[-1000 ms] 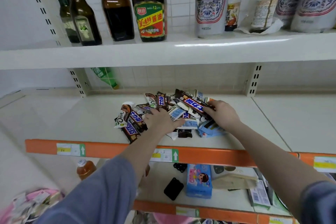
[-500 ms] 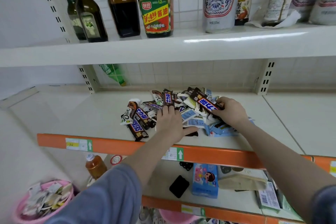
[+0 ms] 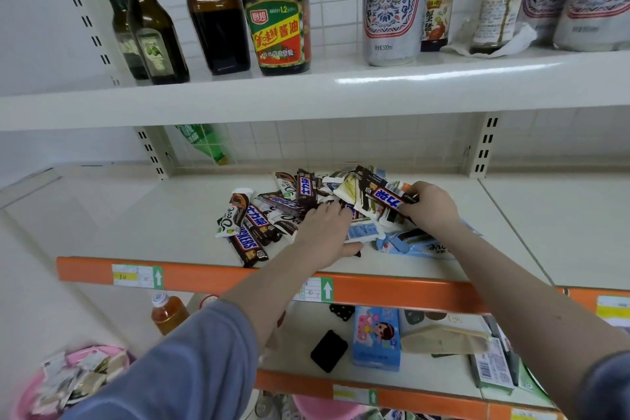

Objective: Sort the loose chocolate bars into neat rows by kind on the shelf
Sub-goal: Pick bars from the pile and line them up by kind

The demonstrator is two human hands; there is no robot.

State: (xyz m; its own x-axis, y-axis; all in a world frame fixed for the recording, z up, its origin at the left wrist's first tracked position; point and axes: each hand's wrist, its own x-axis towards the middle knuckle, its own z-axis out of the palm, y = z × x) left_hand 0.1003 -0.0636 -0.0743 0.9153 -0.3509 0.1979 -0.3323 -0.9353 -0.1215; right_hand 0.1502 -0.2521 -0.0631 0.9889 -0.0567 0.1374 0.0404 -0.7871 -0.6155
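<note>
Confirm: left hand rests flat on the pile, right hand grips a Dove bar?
Not quite. The head view shows the right hand gripping a Snickers bar, not a Dove. The left hand does rest flat on the pile.

Chocolate bars (image 3: 306,211) heaped mid-shelf (image 3: 136,215); bottles (image 3: 218,10) above; tissue pack (image 3: 376,337) below
</note>
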